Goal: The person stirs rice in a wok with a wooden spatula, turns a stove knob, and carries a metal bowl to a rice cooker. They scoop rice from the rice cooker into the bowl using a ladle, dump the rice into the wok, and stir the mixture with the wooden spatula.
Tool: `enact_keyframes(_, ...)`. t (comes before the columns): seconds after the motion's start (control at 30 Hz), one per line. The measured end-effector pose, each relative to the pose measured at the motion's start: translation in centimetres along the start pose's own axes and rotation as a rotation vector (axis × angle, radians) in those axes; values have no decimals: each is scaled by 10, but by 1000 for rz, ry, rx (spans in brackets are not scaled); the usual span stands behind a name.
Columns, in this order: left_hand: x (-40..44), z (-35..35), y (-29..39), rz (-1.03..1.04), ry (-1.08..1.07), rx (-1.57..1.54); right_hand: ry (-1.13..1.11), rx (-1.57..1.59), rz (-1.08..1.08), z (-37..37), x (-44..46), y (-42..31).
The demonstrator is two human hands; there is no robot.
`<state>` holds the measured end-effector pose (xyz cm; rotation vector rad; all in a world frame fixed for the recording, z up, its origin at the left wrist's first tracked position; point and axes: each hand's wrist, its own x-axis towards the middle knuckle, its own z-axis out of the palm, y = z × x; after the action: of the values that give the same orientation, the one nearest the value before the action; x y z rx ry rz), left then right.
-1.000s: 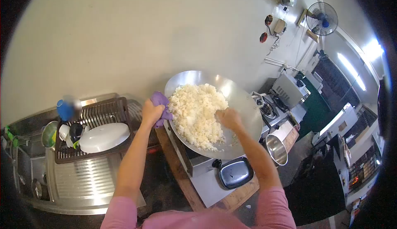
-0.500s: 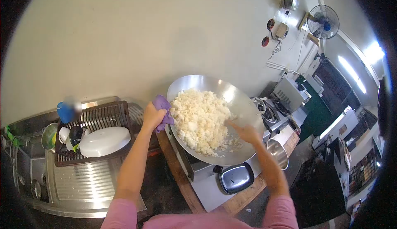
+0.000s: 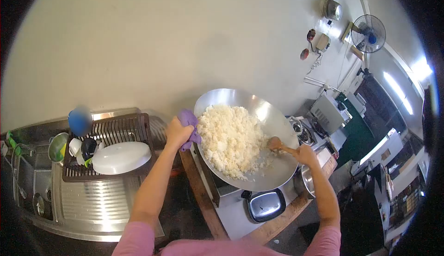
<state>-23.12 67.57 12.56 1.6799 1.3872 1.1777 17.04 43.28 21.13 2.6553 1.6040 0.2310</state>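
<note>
A large metal wok (image 3: 282, 163) sits over the stove, tilted in view, with a heap of white rice (image 3: 231, 138) filling its left and middle. My left hand (image 3: 179, 133) is closed around a bunched purple cloth (image 3: 188, 122) at the wok's left rim; the rim or handle under the cloth is hidden. My right hand (image 3: 306, 156) is wrapped round the handle of a wooden spoon (image 3: 276, 143). The spoon's head lies inside the wok, just right of the rice, where a few loose grains are scattered.
A black tray (image 3: 267, 205) lies in front of the wok, and a metal pot (image 3: 307, 181) stands to its right. At left, a dish rack (image 3: 125, 125) holds a white oval dish (image 3: 122, 158) and bowls beside the steel sink (image 3: 39, 175). Another burner (image 3: 305, 135) is beyond the wok.
My right hand has moved right, drawing the wooden spoon away from the rice so its head now shows. My left hand still grips the cloth at the rim. The view has shifted slightly.
</note>
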Motion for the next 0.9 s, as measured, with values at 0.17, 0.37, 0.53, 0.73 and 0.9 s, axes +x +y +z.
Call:
enact_keyframes(0.17, -3, -1, 3, 49, 16, -79, 92, 594, -137, 93, 72, -36)
enact_keyframes(0.37, -2, 4, 1, -26, 16, 23, 233, 323, -441, 99, 72, -82)
enact_keyframes(0.53, -9, -4, 11, -75, -16, -27, 273, -92, -449, 40, 6, -103)
enact_keyframes(0.73, -4, -2, 6, -45, -19, -17, 83, -181, -410, 20, -67, -166)
enact_keyframes(0.9, -7, -6, 8, -55, -48, 12, 77, -183, -482, 43, -70, -156)
